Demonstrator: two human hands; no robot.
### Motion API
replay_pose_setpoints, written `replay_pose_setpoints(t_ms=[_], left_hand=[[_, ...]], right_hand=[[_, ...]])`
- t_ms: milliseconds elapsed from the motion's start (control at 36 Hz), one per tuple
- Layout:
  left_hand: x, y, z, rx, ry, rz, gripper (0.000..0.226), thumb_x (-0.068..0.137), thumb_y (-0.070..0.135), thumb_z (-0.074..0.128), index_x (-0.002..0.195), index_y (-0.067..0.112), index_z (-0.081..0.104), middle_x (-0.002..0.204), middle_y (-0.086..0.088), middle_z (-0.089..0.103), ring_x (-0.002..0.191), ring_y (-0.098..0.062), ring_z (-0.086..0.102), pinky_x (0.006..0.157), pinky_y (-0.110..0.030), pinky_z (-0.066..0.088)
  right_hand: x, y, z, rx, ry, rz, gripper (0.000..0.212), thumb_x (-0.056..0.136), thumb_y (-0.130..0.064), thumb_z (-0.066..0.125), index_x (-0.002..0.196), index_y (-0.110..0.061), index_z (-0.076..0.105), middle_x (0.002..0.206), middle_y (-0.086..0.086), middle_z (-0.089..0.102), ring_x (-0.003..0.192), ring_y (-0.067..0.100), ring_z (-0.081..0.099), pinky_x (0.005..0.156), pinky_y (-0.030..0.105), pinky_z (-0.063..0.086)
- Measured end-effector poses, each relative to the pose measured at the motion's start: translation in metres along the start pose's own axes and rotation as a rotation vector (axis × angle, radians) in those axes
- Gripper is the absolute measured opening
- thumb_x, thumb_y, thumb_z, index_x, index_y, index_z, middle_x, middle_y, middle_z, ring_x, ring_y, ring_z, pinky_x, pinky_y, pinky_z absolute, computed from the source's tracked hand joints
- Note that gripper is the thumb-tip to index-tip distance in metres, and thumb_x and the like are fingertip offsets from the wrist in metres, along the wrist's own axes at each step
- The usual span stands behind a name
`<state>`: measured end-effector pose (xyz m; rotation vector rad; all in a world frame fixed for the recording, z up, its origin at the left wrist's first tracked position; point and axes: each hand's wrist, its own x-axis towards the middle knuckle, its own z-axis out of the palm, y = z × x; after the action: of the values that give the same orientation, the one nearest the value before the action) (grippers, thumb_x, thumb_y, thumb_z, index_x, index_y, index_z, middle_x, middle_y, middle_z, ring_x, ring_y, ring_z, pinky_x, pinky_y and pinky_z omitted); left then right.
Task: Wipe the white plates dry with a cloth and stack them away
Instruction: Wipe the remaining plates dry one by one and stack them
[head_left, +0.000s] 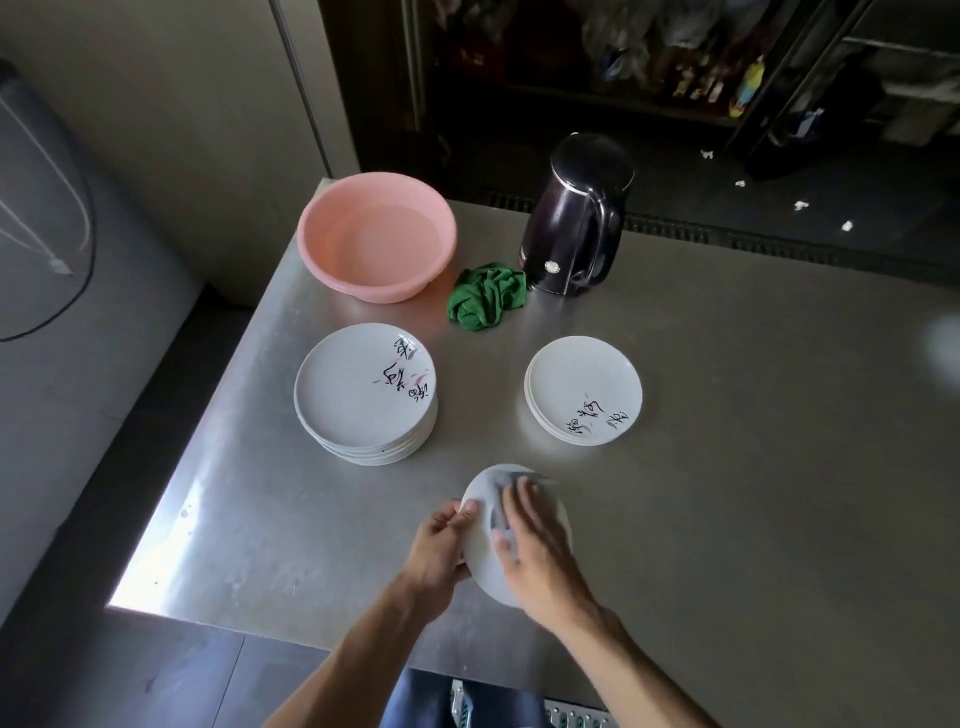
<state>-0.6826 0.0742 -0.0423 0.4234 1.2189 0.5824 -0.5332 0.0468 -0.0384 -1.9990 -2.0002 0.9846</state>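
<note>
My left hand (441, 545) grips the left rim of a white plate (480, 551), held tilted just above the steel table's near edge. My right hand (535, 545) lies flat on the plate's face, pressing a pale grey-white cloth (501, 480) against it; the cloth peeks out past my fingertips. A tall stack of white plates (358, 395) with black and pink markings stands to the left. A lower stack of like plates (582, 389) sits to the right.
A pink basin (376, 234) stands at the table's far left corner. Beside it lie a crumpled green cloth (485, 296) and a dark electric kettle (576, 218). The steel table (753, 467) drops off at its left and near edges.
</note>
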Motion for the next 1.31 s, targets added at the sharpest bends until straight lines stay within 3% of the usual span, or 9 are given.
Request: replay_pose_setpoints(t_ms=[83,194,333,417,639,806,1000,1194,1306], left_hand=[[0.003,0.001,-0.001,-0.092,0.034,-0.012,0.029,0.108,0.028,0.051,0.092,0.013,0.071,0.087,-0.01,0.074,0.072,-0.017,0.07,0.058,-0.026,0.055],[0.004,0.0,-0.007,-0.122,0.068,-0.018,0.03,0.109,0.031,0.051,0.096,0.012,0.07,0.089,-0.012,0.074,0.074,-0.018,0.072,0.058,-0.03,0.058],[0.002,-0.008,-0.009,-0.075,0.049,-0.012,0.036,0.106,0.038,0.053,0.126,0.012,0.068,0.11,-0.011,0.073,0.1,-0.023,0.066,0.089,-0.044,0.059],[0.0,-0.007,-0.005,-0.063,0.001,0.012,0.035,0.107,0.036,0.052,0.129,0.014,0.067,0.122,-0.016,0.072,0.107,-0.027,0.067,0.1,-0.052,0.056],[-0.004,-0.007,-0.008,-0.009,-0.112,0.095,0.026,0.108,0.018,0.051,0.128,0.015,0.069,0.126,-0.018,0.071,0.115,-0.032,0.07,0.093,-0.048,0.059],[-0.009,-0.005,-0.007,0.004,-0.119,0.109,0.033,0.1,0.038,0.062,0.129,0.024,0.07,0.126,-0.011,0.072,0.107,-0.021,0.071,0.088,-0.043,0.061],[-0.013,-0.005,-0.005,0.046,-0.169,0.167,0.031,0.102,0.037,0.059,0.127,0.021,0.071,0.123,-0.013,0.073,0.112,-0.03,0.071,0.086,-0.043,0.061],[-0.007,-0.017,-0.002,-0.056,-0.032,0.145,0.011,0.101,0.029,0.065,0.106,0.027,0.075,0.105,-0.008,0.074,0.09,-0.017,0.07,0.073,-0.034,0.058],[-0.003,-0.016,-0.009,-0.015,-0.005,0.137,0.026,0.072,0.031,0.07,0.087,0.018,0.052,0.09,-0.006,0.064,0.081,-0.018,0.064,0.069,-0.033,0.054]], right_hand=[[-0.015,-0.002,0.012,-0.078,-0.08,-0.205,0.067,0.105,-0.045,0.03,0.159,-0.018,0.003,0.166,0.0,-0.007,0.152,0.011,-0.013,0.125,0.031,-0.004],[-0.034,0.024,0.016,-0.208,-0.009,-0.333,0.062,0.104,-0.041,0.031,0.157,-0.011,0.022,0.165,0.002,0.011,0.153,0.015,0.009,0.123,0.035,0.008],[-0.018,0.042,0.014,-0.179,-0.051,0.031,0.063,0.107,-0.04,0.026,0.16,-0.015,0.002,0.165,0.005,-0.016,0.152,0.017,-0.015,0.123,0.031,-0.009],[0.008,0.019,0.006,-0.011,-0.029,0.167,0.06,0.108,-0.038,0.024,0.16,-0.012,0.007,0.167,0.01,-0.006,0.154,0.02,-0.007,0.124,0.035,-0.003],[0.019,-0.009,-0.007,0.166,-0.038,-0.304,0.048,0.108,-0.028,0.035,0.154,-0.015,0.033,0.162,-0.009,0.015,0.153,0.008,0.003,0.123,0.026,-0.001],[0.028,0.007,-0.017,0.189,0.128,0.153,0.053,0.109,-0.026,0.028,0.159,-0.019,0.015,0.165,-0.004,0.017,0.151,0.015,0.018,0.123,0.029,0.009],[0.006,0.008,-0.01,0.12,0.072,-0.371,0.049,0.107,-0.03,0.039,0.153,-0.014,0.035,0.164,-0.002,0.024,0.154,0.015,0.011,0.124,0.03,0.012],[0.029,0.017,-0.016,0.321,0.161,0.275,0.048,0.109,-0.029,0.024,0.157,-0.028,0.027,0.16,-0.006,0.034,0.143,0.017,0.032,0.12,0.035,0.021],[0.022,0.001,-0.019,0.455,0.157,0.043,0.046,0.11,-0.029,0.024,0.155,-0.032,0.029,0.161,-0.018,0.027,0.149,0.001,0.019,0.124,0.03,0.016]])
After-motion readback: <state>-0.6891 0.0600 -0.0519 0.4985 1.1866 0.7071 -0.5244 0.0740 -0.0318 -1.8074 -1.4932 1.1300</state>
